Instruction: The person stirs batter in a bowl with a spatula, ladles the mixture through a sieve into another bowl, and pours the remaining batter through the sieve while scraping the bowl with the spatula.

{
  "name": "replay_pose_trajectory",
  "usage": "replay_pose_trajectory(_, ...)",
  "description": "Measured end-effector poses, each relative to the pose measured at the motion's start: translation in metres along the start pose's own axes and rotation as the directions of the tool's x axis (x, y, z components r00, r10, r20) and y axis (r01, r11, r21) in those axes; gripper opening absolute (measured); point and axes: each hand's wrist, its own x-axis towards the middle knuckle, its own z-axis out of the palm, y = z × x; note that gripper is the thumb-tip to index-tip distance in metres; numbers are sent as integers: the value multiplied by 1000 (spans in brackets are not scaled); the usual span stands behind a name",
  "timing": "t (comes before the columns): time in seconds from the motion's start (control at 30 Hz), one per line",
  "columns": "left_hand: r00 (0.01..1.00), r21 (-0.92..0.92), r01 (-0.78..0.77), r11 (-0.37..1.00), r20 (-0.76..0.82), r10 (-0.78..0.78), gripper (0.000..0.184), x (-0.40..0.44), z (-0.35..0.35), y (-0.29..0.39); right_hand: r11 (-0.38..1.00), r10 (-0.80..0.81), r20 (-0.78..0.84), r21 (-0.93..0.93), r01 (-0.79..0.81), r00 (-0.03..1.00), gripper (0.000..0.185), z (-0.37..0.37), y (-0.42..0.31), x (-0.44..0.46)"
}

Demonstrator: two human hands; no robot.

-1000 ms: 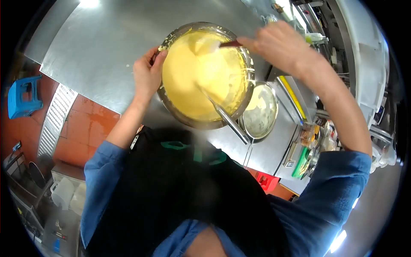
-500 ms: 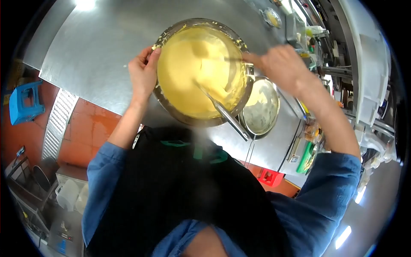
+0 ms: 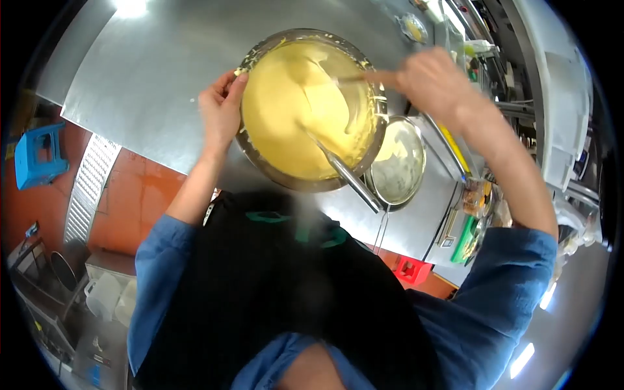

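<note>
A large metal bowl (image 3: 259,160) holds smooth yellow batter (image 3: 276,110), with splashes along its inner wall. My left hand (image 3: 221,109) grips the bowl's left rim, thumb on the inside edge. Over the right side of the bowl, my right hand (image 3: 432,81) is closed round the handle of a spatula (image 3: 354,79), whose blade is hard to make out in the batter. A second utensil with a metal handle (image 3: 351,177) leans on the near right rim, its head sunk in the batter.
Right of the bowl, a round sieve (image 3: 398,166) with pale residue rests on the steel table (image 3: 143,84). A blue stool (image 3: 40,156) and a floor grate (image 3: 91,188) are at the left. A red stool (image 3: 411,270) and a green board (image 3: 464,240) lie lower right.
My right hand has swept the spatula through the batter, leaving fresh folds on the surface. My left hand keeps its hold on the rim, and the second utensil still leans there.
</note>
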Motion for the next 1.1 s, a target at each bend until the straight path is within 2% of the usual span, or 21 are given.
replay_pose_trajectory(0.1, 1000, 4, 9, 1000, 26, -9, 27, -1, -4, 4, 999, 48, -158, -1, -49, 986, 28, 8, 22, 4)
replay_pose_trajectory(0.13, 1000, 13, 14, 1000, 10, -14, 27, -2, -5, 7, 999, 54, 113, -4, -54, 992, 28, 5, 10, 3)
replay_pose_trajectory(0.17, 1000, 19, 23, 1000, 2, -23, 27, -4, -3, 8, 998, 64, 382, -9, -65, 922, 28, 9, -10, -7)
replay_pose_trajectory(0.2, 1000, 18, 28, 999, -11, -27, 27, -5, -3, 8, 997, 44, 326, 50, -64, 944, 31, 24, -30, -21)
replay_pose_trajectory(0.23, 999, 19, 29, 999, -21, -29, 27, -5, -2, 8, 993, -112, 248, -12, 118, 962, 49, 29, -45, -34)
replay_pose_trajectory(0.33, 999, 21, 41, 999, -30, -40, 25, -3, -2, 4, 952, -115, 83, 295, 86, 990, 34, 15, -44, -43)
replay_pose_trajectory(0.37, 999, 21, 45, 999, -26, -44, 25, -2, -3, 1, 985, -30, 143, 172, 5, 989, 32, 3, -42, -39)
replay_pose_trajectory(0.47, 998, -16, 60, 998, 9, -60, 25, -3, -7, -3, 982, 150, 78, 99, -158, 985, 33, 8, -28, -29)
replay_pose_trajectory(0.5, 996, -54, 90, 994, -11, -91, 25, -7, -8, 3, 965, 141, 182, 192, -176, 973, 30, 19, -24, -24)
replay_pose_trajectory(0.6, 980, -163, 191, 968, -29, -198, 26, -27, -16, 23, 944, 37, 161, 319, -87, 986, 28, 42, -11, -16)
replay_pose_trajectory(0.63, 971, -193, 236, 953, -1, -240, 27, -32, -19, 27, 936, 100, 62, 332, -115, 993, 18, 33, -6, -8)
replay_pose_trajectory(0.67, 959, -217, 282, 935, 34, -281, 28, -35, -21, 28, 892, 183, 257, 363, -270, 949, 20, 12, 4, 3)
replay_pose_trajectory(0.7, 952, -189, 306, 933, 52, -301, 29, -37, -25, 27, 938, 189, 95, 277, -209, 977, 19, 17, 15, 11)
replay_pose_trajectory(0.77, 939, -136, 341, 930, 87, -331, 33, -36, -33, 24, 937, 231, 89, 247, -247, 969, 20, -9, 25, 38)
replay_pose_trajectory(0.8, 935, -127, 350, 928, 112, -337, 35, -38, -34, 27, 951, 226, -164, 250, -181, 960, 18, 1, 27, 51)
replay_pose_trajectory(0.83, 929, -118, 359, 926, 134, -344, 37, -40, -35, 32, 965, 207, -408, 236, -116, 889, 16, 4, 24, 60)
replay_pose_trajectory(0.87, 923, -108, 370, 923, 155, -352, 38, -40, -36, 35, 960, 110, -566, 274, 61, 817, 14, 3, 17, 64)
replay_pose_trajectory(0.93, 912, -136, 390, 911, 191, -362, 40, -39, -39, 35, 876, -31, -829, 247, 414, 559, 11, -18, -20, 65)
replay_pose_trajectory(1.0, 907, -170, 399, 901, 217, -361, 41, -39, -41, 33, 826, -177, -807, 189, 531, 564, 8, -42, -69, 51)
replay_pose_trajectory(1.07, 909, -210, 396, 894, 230, -348, 42, -38, -42, 28, 860, -414, -401, 122, 496, 817, 7, -59, -102, 26)
replay_pose_trajectory(1.1, 907, -206, 400, 893, 227, -354, 41, -38, -42, 29, 854, -377, -399, 200, 481, 836, 7, -55, -100, 25)
